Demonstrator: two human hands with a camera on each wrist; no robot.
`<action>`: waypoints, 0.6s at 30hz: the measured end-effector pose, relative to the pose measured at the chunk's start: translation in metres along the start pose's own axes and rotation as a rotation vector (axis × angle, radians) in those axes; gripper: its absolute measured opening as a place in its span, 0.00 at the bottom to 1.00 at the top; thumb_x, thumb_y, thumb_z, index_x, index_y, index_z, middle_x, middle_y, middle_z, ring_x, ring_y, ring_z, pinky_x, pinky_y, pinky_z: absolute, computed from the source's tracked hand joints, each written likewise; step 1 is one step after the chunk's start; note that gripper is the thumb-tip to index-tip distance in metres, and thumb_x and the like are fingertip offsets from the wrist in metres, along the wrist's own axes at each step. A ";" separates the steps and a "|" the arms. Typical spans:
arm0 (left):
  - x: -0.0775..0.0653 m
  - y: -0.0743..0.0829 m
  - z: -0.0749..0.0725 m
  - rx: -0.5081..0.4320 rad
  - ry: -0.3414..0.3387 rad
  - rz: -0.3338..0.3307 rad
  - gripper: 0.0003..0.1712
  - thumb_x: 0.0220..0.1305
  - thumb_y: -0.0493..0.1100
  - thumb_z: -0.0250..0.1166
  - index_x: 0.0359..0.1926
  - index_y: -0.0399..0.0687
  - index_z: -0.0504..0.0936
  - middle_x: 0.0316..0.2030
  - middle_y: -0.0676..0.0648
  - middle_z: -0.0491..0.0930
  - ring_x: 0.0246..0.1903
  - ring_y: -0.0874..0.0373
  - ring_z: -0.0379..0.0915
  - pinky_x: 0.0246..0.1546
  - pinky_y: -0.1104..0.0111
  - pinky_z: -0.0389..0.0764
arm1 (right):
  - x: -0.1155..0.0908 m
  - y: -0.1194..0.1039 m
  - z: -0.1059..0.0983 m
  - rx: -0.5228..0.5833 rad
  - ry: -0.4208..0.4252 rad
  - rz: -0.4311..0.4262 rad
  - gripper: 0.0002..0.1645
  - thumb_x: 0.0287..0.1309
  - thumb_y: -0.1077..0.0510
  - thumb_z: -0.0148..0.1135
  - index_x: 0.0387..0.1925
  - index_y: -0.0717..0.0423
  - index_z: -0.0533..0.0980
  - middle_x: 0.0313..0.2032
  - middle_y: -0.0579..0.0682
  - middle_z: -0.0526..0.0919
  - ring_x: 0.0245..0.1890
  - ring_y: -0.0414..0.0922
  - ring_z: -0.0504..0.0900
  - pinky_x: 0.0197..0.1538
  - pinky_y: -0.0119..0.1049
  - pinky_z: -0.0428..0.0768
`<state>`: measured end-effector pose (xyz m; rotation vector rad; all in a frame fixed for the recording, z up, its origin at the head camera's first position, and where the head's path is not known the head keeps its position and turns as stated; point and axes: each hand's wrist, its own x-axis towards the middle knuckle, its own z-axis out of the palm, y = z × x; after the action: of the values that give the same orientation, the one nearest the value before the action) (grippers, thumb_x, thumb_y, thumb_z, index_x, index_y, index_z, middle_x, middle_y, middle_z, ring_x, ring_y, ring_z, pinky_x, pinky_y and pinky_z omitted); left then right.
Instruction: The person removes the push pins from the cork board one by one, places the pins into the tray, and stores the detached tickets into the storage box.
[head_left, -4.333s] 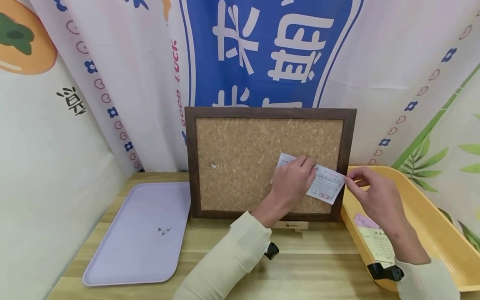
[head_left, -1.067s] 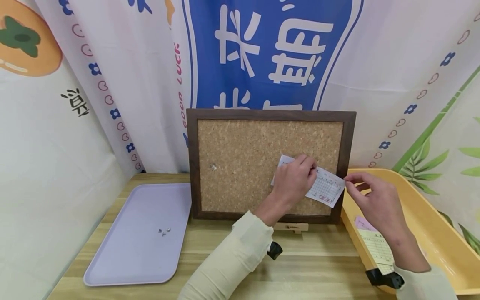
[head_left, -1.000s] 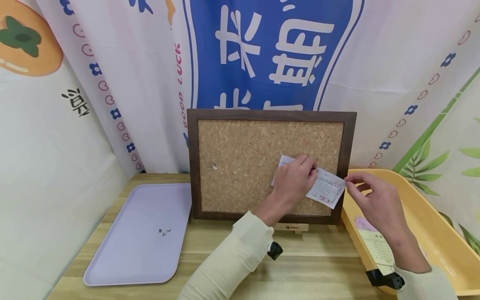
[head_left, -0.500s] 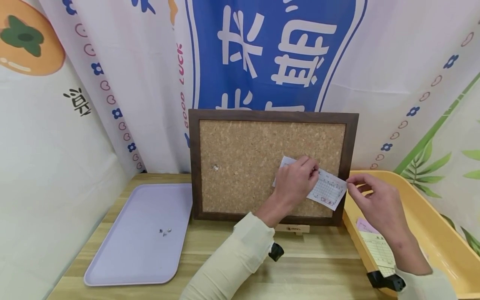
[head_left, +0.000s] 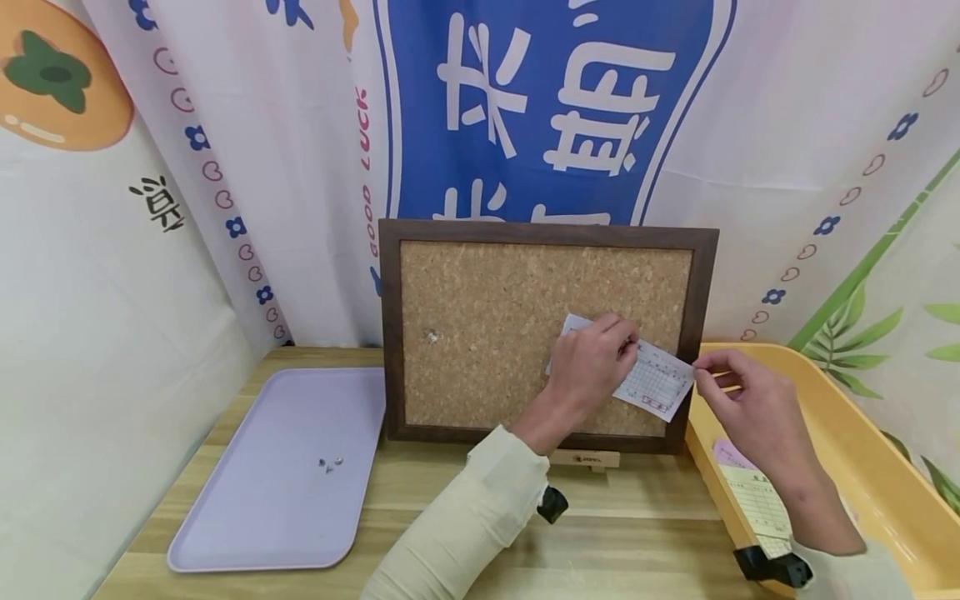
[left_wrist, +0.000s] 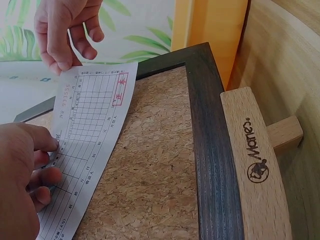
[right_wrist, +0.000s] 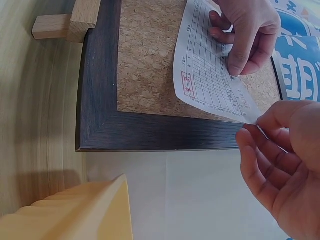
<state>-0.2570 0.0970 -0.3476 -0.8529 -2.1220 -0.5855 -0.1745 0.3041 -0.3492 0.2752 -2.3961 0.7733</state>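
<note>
My left hand is over the middle of a white printed receipt slip, its fingers curled and thumb tip right at the slip's upper edge. It grips the slip there; anything small under those fingertips is hidden. My right hand pinches the slip's upper right corner between thumb and index finger. The slip slants down to the right across the lower right of a framed corkboard. In the right wrist view, the slip bows away from the cork. A small clear, shiny piece is on the cork's left side.
A lilac tray with several small metal tacks stands left. At right is a yellow bin with a pad of yellow slips and a pink slip. A wooden stand supports the board. Printed curtains hang behind.
Both hands keep nearly the same hold on the slip throughout. The whole view has shifted slightly, with board and tray a little lower and further right.
</note>
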 end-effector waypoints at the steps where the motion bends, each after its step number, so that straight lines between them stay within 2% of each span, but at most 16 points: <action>1: 0.000 0.000 0.000 -0.001 0.001 0.001 0.04 0.69 0.42 0.68 0.37 0.56 0.88 0.35 0.60 0.83 0.18 0.70 0.67 0.15 0.80 0.61 | 0.000 0.000 0.000 -0.001 0.001 -0.003 0.06 0.65 0.64 0.68 0.43 0.59 0.82 0.38 0.55 0.87 0.35 0.29 0.78 0.37 0.13 0.72; 10: -0.001 0.001 0.000 0.000 0.018 0.008 0.04 0.69 0.42 0.68 0.36 0.55 0.88 0.35 0.59 0.83 0.18 0.70 0.67 0.15 0.80 0.60 | -0.002 0.001 -0.001 -0.005 0.008 -0.026 0.07 0.64 0.65 0.69 0.43 0.59 0.82 0.37 0.55 0.87 0.34 0.32 0.79 0.36 0.13 0.72; 18: 0.000 0.002 0.001 0.042 0.025 0.018 0.04 0.68 0.42 0.69 0.36 0.56 0.88 0.35 0.59 0.83 0.18 0.69 0.69 0.15 0.79 0.62 | -0.002 0.002 0.000 0.004 0.014 -0.037 0.07 0.63 0.66 0.69 0.43 0.59 0.83 0.37 0.54 0.87 0.34 0.30 0.78 0.36 0.13 0.72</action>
<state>-0.2561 0.0986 -0.3477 -0.8358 -2.0944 -0.5376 -0.1738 0.3059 -0.3509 0.3137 -2.3694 0.7613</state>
